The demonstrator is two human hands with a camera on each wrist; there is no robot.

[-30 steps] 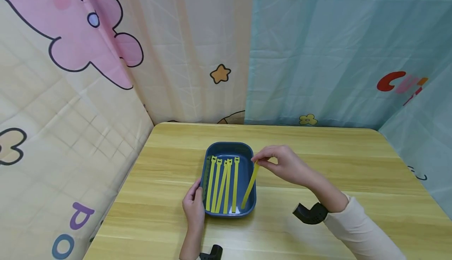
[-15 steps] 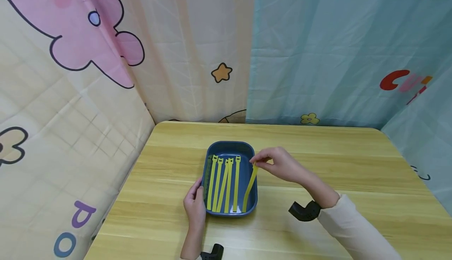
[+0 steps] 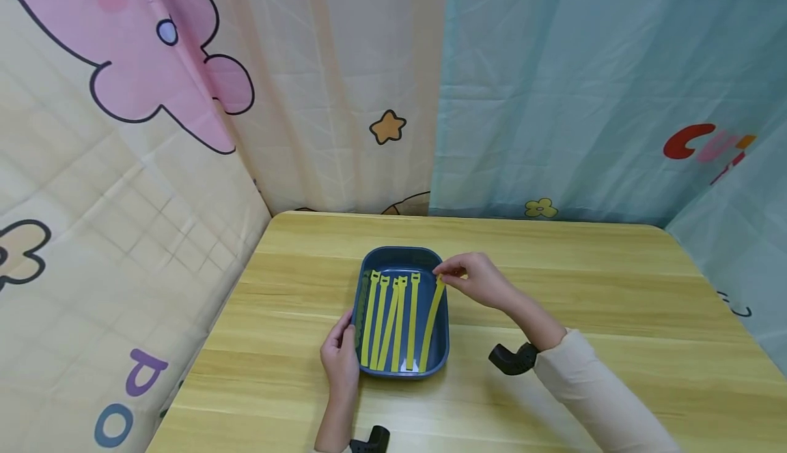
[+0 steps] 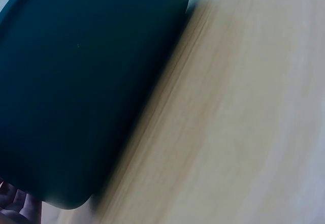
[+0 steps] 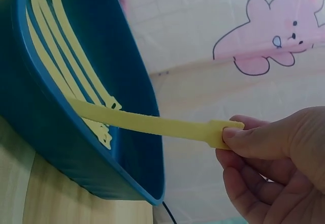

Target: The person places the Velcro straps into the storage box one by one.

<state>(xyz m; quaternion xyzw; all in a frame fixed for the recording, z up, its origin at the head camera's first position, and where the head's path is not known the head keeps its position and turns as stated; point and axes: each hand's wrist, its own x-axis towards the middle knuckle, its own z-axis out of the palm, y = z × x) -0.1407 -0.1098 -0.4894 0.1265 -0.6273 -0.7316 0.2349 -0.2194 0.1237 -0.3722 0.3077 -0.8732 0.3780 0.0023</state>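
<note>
A dark blue rectangular tray [image 3: 448, 330] stands on the table, tilted toward the camera. Along its left side, my left hand [image 3: 340, 354] grips the wall; in the left wrist view only fingers [image 4: 20, 206] show past the tray's underside. Thumb and fingers of my right hand [image 3: 476, 281] pinch the slotted head end of a yellow hook-and-loop cable tie [image 5: 152, 125]. That tie slants over the tray's right side, its free end down inside. Several more yellow cable ties [image 3: 410, 323] lie lengthwise in the tray, heads at the far end.
A light wood table [image 3: 584, 282] extends around the tray. Behind it hang printed curtains [image 3: 584, 98], and another patterned cloth [image 3: 154, 221] hangs at the left. Black camera mounts [image 3: 513, 359] are strapped to both wrists.
My right hand has moved left toward the tray, bringing the pinched cable tie's head in over the rim. Its free end now lies near the tray's front wall. My left hand stays on the tray.
</note>
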